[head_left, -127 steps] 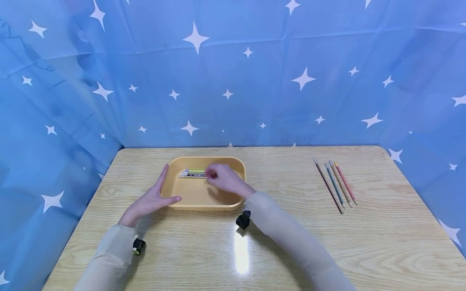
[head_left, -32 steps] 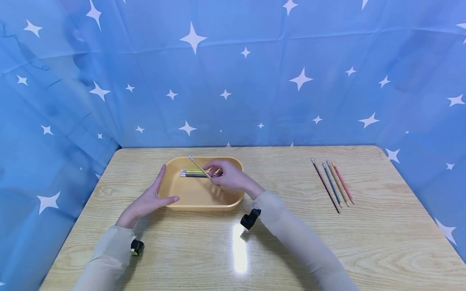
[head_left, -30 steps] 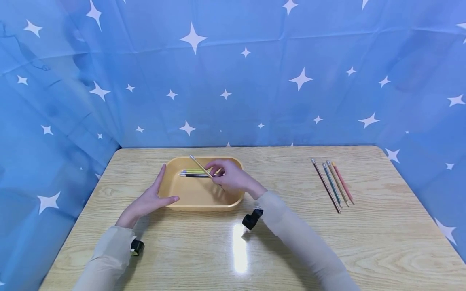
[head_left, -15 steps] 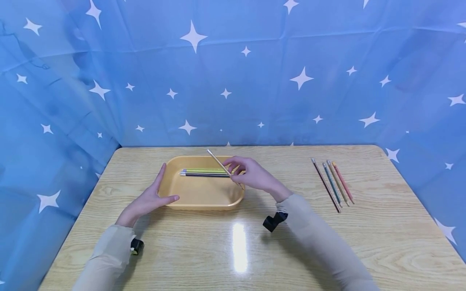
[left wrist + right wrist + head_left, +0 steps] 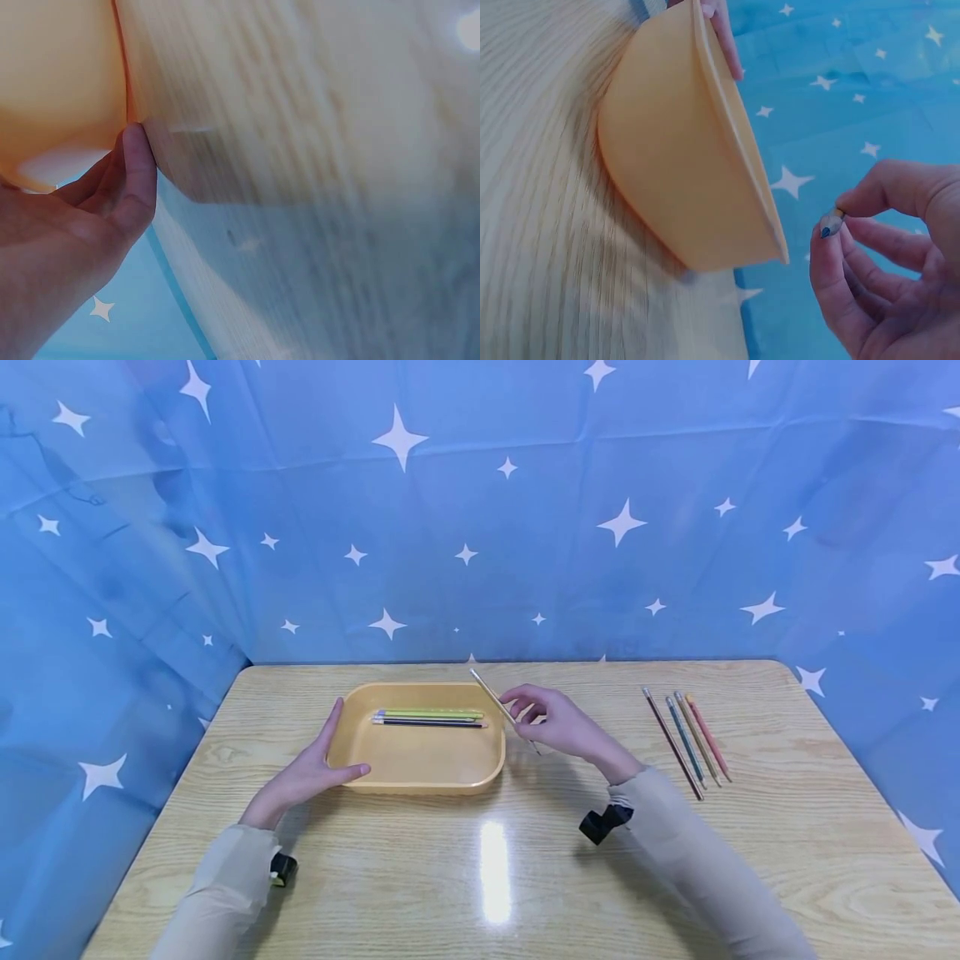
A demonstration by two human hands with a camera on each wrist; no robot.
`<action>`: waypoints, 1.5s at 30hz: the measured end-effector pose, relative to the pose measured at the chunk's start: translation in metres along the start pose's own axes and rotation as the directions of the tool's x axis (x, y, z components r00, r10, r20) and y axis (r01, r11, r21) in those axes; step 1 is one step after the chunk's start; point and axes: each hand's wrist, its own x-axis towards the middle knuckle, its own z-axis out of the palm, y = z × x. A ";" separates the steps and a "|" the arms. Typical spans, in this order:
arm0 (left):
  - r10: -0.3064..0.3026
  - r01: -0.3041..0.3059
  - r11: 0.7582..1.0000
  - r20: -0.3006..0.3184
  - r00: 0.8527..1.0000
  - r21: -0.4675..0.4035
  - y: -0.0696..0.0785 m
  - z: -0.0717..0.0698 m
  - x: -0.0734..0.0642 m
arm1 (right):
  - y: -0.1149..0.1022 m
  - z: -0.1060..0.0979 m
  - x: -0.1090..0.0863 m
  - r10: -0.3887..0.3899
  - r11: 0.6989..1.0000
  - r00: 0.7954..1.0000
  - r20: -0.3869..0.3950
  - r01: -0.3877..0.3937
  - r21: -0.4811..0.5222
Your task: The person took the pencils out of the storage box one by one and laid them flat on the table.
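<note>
Right hand (image 5: 562, 724) has swung rightward past the tray (image 5: 420, 789), pinching the pencil (image 5: 491, 696) aslant, pale end away-left; left hand (image 5: 303, 781) spread.

Right hand (image 5: 561, 722) in fingertip pinch

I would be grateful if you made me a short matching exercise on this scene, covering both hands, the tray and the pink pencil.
Column one:
1. Left hand
2. Right hand
3. Tray
4. Pink pencil

Column two:
A. Rightmost of the four pencils lying on the table
B. Pinching a raised pencil
C. Pale orange, with several loose pencils lying inside
D. Touching the tray's left end

Right pairs: 1-D, 2-B, 3-C, 4-A.
</note>
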 end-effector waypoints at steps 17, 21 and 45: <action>0.004 -0.004 1.000 -0.002 1.000 0.002 0.004 0.000 -0.001 | 0.016 -0.020 -0.025 0.079 0.997 0.996 -0.038 -0.078 0.016; 0.007 -0.007 1.000 -0.001 1.000 -0.008 0.004 0.000 -0.002 | 0.023 -0.023 -0.032 0.100 0.995 0.994 -0.043 -0.099 0.033; 0.008 -0.008 1.000 0.000 1.000 -0.019 0.003 0.000 -0.001 | 0.067 -0.064 -0.095 0.244 0.969 0.963 -0.116 -0.236 0.080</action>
